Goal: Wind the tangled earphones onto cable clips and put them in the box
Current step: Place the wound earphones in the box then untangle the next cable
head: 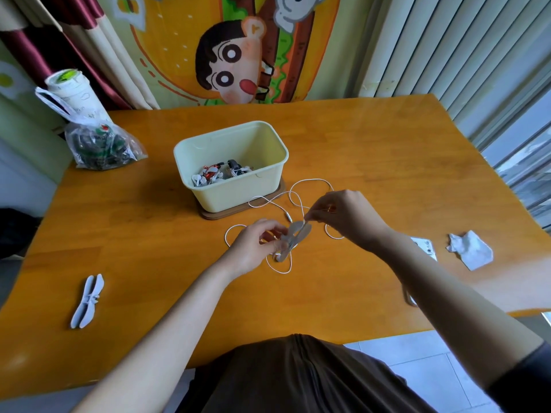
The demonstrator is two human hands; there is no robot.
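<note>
A plastic bag (101, 144) lies far left on the table (387, 162), a crumpled tissue (471, 248) right.

One box (235, 195); cable clip A (293, 238) before it and cable clip B (87, 301) left (two); one earphone cable (311, 180); one bag (101, 147); one tissue (471, 248).

Table (387, 162): orange-toned wood, fills most of the view; glossy top, pale glare toward 1 o'clock.
Wall hanging (226, 55) at 12 o'clock: large cartoon print, mostly yellow and green, behind the table's far edge.
Curtain (74, 31) at 11 o'clock: maroon and cream folds.
Vertical blinds (447, 46) at 1 to 2 o'clock: white slats, closed.
Window (530, 162) at 3 o'clock: glass panes, daylight coming in, outdoor view blurred.
Floor (423, 362) at 5 o'clock: pale tiles, thin dark joints, seen past the table's near edge.
</note>
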